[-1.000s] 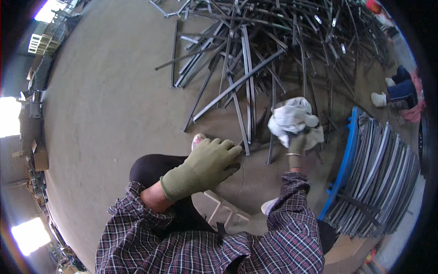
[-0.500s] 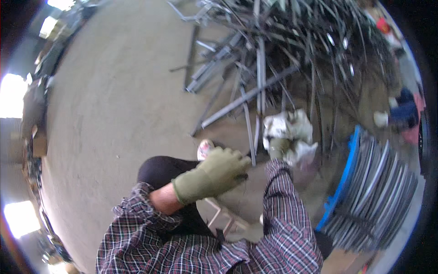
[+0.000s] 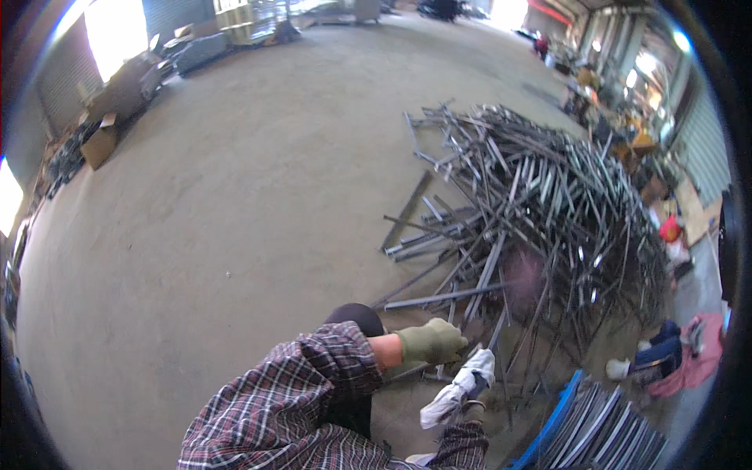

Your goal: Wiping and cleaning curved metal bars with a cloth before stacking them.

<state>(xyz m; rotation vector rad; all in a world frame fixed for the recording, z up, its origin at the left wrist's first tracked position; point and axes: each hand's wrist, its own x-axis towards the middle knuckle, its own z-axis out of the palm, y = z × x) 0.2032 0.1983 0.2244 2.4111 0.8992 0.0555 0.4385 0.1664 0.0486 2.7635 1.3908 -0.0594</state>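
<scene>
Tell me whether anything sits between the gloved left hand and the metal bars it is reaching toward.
Nothing visible does. The left hand is already at the near edge of the pile of metal bars, with the white rag just below it, not between them.

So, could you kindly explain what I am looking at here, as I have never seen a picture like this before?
This is no machine. The picture comes from a wide fisheye camera worn on a person's head, looking down at that person's own arms, which is why the straight edges bend toward the round rim. The plaid sleeves rising from the bottom belong to the wearer. The left hand, in a green work glove, reaches toward a metal bar at the edge of a big heap of grey metal bars lying on the concrete floor. The right hand is mostly hidden; it holds a white cloth. At the lower right lies a stack of metal strips with a blue edge. Cardboard boxes stand at the far left.
</scene>
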